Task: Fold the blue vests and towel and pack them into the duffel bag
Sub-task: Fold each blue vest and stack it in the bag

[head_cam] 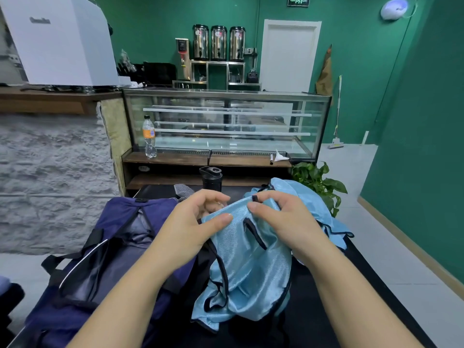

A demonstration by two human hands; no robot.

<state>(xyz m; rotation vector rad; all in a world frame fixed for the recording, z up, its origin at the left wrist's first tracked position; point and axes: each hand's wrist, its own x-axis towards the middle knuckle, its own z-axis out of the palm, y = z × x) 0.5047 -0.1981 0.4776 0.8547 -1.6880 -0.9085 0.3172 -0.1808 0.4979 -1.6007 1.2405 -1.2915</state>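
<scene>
A light blue mesh vest [248,267] with dark trim was held up over the black table [371,280], its lower part draping onto the tabletop. The left hand [193,222] pinched the vest's upper edge between thumb and curled fingers. The right hand [281,217] gripped the same upper edge just beside it, thumb on the near face, fingers curled over the top. The two hands were close together but not touching.

More light blue fabric [301,197], apparently a second vest, lay bunched on the table behind and to the right of the held vest. The navy duffel bag [105,259] stood on the left part of the table, its top opening unzipped and its grey lining visible; the left forearm crossed above it. A grey cloth [184,190] lay at the bag's far end.

A black bottle [211,179] stood upright at the table's far edge. A green plant [319,182] stood beyond the right corner. A glass display case [226,121] stood behind.
</scene>
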